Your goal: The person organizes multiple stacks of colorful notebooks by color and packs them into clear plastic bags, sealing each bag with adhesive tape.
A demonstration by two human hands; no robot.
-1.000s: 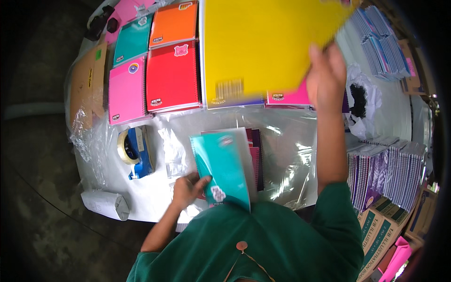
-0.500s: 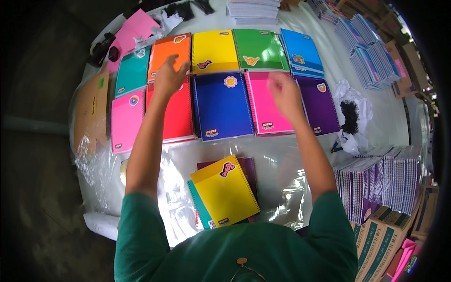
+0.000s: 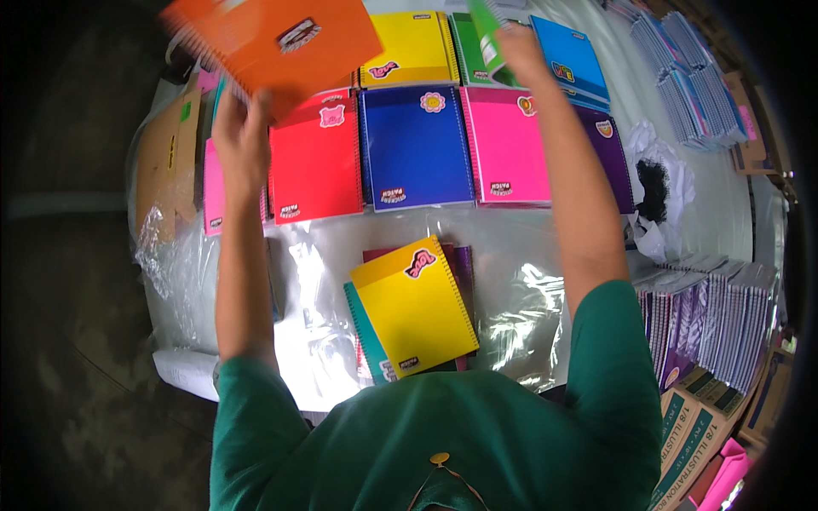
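Left hand (image 3: 241, 138) grips orange notebook (image 3: 294, 55), eleven o'clock; right hand (image 3: 523, 55), green notebook (image 3: 486, 24), one o'clock. Closed fingers should keep both flat.

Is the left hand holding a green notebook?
No, the left hand holds an orange notebook, while the right hand has a green notebook.

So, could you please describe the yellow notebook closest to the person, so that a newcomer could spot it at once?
On the table, find the small pile just in front of the green shirt. The yellow notebook lies slanted on top; its bright cover sets it apart from the teal notebook, mostly hidden beneath it.
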